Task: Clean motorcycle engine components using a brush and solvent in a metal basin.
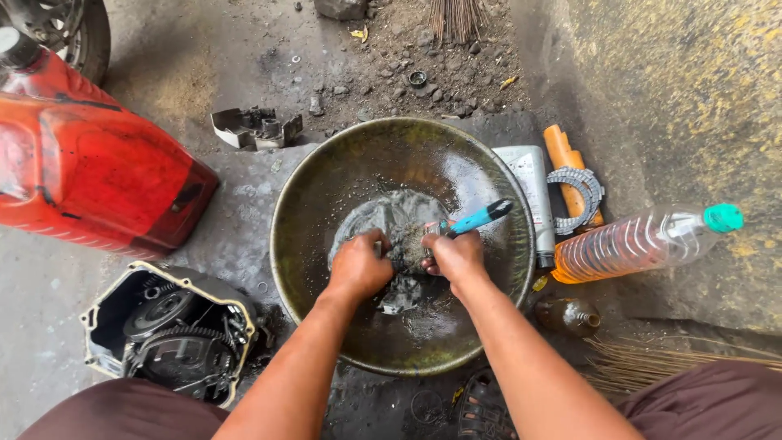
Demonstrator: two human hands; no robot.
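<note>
A wide, dark metal basin (318, 204) sits on the ground in front of me. Inside it lies a grey, grimy metal engine cover (391, 216), wet with dirty liquid. My left hand (357, 265) grips the cover's near edge. My right hand (456, 257) is closed around a brush with a blue handle (481, 217), whose bristled end presses on the cover between my hands. The handle points up and to the right.
A red fuel tank (90, 163) lies at left, an open engine case with gears (171, 330) below it. To the basin's right are a clear bottle of orange liquid with a teal cap (635, 243), a grey tube (533, 191), an orange cylinder with a ring gasket (574, 187) and a small brown bottle (570, 314).
</note>
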